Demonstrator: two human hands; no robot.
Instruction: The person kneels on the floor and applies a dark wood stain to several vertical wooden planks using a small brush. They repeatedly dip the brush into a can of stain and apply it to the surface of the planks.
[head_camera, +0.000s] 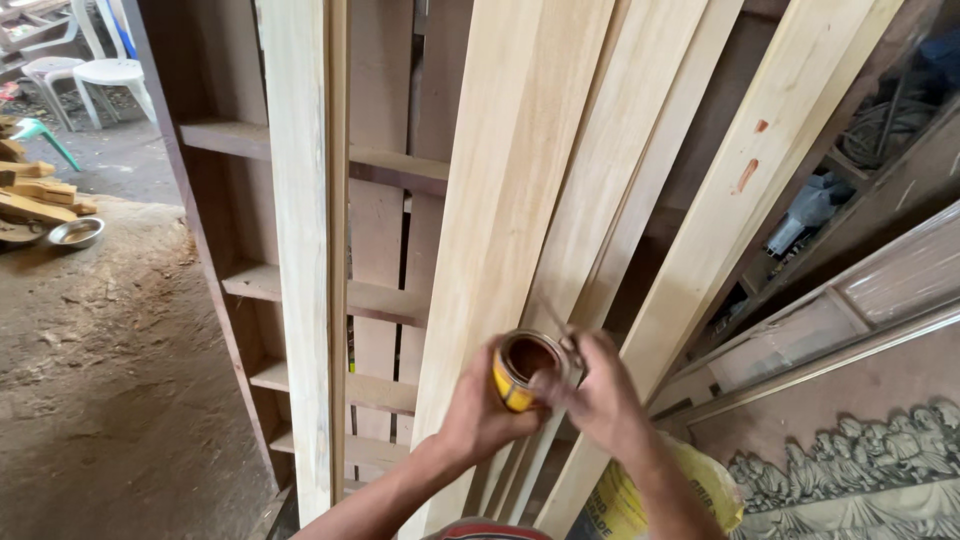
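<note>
My left hand (478, 408) grips a small open tin can (521, 368), yellow on the side and brown inside, tilted toward me. At the can's rim my right hand (597, 392) pinches a thin stick or brush handle (556, 322) that pokes up from the can. Both hands are in front of several pale bare planks (520, 180) leaning upright. One plank on the right (745, 175) bears two small reddish-brown dabs.
A dark wooden shelf frame (380, 170) stands behind the planks. A carved wooden panel (850, 470) and framed panels lie at right. A yellow bag (620, 505) is below my hands. Dirt floor at left, with a metal bowl (75, 232), wood scraps and white plastic chairs (105, 72).
</note>
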